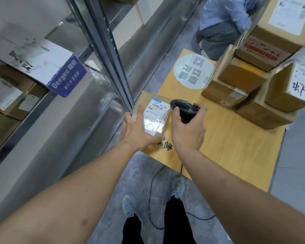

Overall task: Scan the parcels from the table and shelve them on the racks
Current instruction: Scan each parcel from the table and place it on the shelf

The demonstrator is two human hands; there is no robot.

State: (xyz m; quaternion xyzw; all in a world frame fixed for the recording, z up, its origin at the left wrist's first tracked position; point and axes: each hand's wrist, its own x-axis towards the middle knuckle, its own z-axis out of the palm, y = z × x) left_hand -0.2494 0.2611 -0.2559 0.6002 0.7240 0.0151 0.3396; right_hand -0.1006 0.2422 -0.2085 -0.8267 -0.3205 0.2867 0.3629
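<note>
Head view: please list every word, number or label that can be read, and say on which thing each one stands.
"530- 05 069": white label on the small parcel under the left hand.
"Deeyeo": blue side of the white box on the rack.
"欢迎光临": round sticker on the table, seen upside down.
Handwritten marks on the white box and on the right carton: not readable.
Labels on the stacked cartons, and the fine print: too small or blurred.
</note>
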